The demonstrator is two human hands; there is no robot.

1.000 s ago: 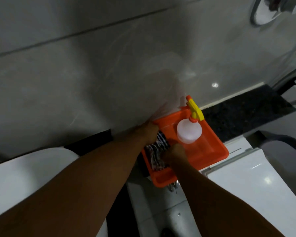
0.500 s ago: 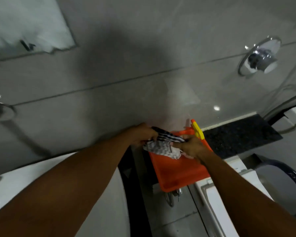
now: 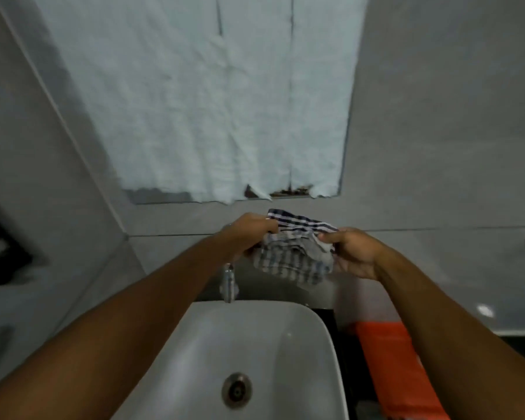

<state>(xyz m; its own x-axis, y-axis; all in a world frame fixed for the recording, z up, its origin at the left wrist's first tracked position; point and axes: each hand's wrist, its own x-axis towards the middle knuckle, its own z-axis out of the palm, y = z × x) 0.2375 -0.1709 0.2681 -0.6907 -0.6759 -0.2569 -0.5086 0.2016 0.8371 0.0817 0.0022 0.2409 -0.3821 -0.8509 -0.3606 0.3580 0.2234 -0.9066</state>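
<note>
Checked cloth [image 3: 294, 256] gripped by left hand [image 3: 249, 234] and right hand [image 3: 353, 253].

- Left arm stretches forward from lower left; left hand [image 3: 250, 234] is raised, fingers curled, gripping the cloth [image 3: 291, 263].
- Right arm comes from lower right; right hand [image 3: 353, 253] pinches the cloth's other edge.

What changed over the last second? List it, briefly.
The checked cloth came up out of the orange tray and moved left. It is now held in the air by the wall, just right of the tap, beyond the white sink. The left hand grips its left end and the right hand pinches its right end. Unchanged: both hands kept hold of the cloth, and the tray stays beside the sink.
</note>
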